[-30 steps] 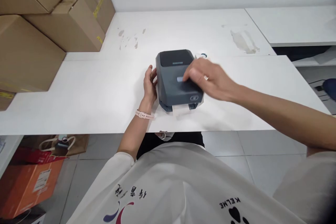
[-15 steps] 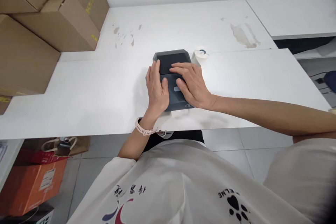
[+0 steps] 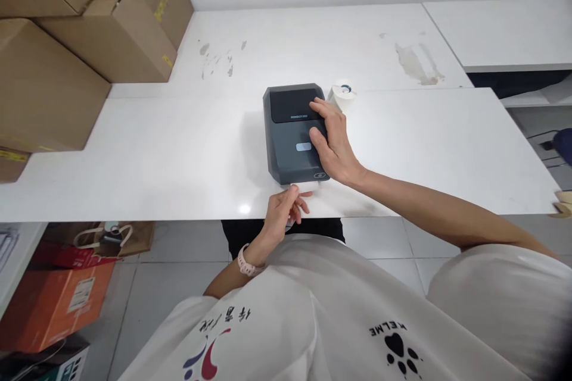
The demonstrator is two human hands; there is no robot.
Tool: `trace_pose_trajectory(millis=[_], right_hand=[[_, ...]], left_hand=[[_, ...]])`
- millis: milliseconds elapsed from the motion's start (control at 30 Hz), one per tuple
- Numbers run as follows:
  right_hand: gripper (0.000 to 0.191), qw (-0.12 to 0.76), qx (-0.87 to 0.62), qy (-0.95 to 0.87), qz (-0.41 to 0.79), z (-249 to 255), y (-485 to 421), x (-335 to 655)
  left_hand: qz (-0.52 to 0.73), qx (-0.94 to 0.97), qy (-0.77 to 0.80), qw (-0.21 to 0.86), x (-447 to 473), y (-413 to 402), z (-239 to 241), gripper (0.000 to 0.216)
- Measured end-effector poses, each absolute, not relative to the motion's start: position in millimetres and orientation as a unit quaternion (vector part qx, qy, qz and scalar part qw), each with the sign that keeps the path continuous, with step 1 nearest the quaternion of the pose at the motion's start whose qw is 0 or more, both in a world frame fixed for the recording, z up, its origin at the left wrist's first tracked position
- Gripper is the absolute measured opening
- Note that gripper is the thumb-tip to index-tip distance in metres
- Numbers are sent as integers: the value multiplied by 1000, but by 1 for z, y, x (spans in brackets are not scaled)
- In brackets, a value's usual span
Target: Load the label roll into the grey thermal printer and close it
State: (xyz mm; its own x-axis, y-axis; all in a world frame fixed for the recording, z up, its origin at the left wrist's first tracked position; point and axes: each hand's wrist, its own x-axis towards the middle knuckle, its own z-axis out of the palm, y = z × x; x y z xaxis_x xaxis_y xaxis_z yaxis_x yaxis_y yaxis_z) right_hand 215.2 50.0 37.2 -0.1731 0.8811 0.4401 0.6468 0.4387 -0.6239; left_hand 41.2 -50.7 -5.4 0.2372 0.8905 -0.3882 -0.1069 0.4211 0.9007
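Note:
A dark grey label printer (image 3: 290, 158) with a black top panel and a pale button stands near the front of the white table. A short white paper label strip (image 3: 307, 186) sticks out of its front. My left hand (image 3: 283, 208) is at that strip, thumb on top and fingers beneath, pinching its left part. My right hand (image 3: 334, 143) rests on the right side of the printer lid, its thumb and fingers spread and nothing held in them. Behind the printer, to its right, a white label roll (image 3: 343, 92) stands on the table.
Cardboard boxes (image 3: 58, 83) are stacked on the left of the white table (image 3: 179, 172). An open shelf (image 3: 540, 98) lies at the far right. Below the left side are an orange box (image 3: 53, 309) and a paper bag (image 3: 138, 238).
My left hand has left the printer's left side and come down to the paper strip at its front. My right hand has slid slightly right on the lid, its fingers drawn back.

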Motion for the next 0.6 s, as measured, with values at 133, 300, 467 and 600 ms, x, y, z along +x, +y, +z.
trace_pose_trajectory(millis=[133,300,467,600], right_hand=[[61,397,-497,-750,181,37,51,217],[75,380,-492,-745,243,38,53,223],[75,361,-477,-752,278,48,58,224],[80,369,-479,-743,287,50,59,223]], left_hand=[[405,415,486,654,46,-32,-3,56],[382,526,463,602,34,-29,-10,55],[459,530,485,523,23,-33,-6,56],[607,473,510,385,14,-21,5,61]])
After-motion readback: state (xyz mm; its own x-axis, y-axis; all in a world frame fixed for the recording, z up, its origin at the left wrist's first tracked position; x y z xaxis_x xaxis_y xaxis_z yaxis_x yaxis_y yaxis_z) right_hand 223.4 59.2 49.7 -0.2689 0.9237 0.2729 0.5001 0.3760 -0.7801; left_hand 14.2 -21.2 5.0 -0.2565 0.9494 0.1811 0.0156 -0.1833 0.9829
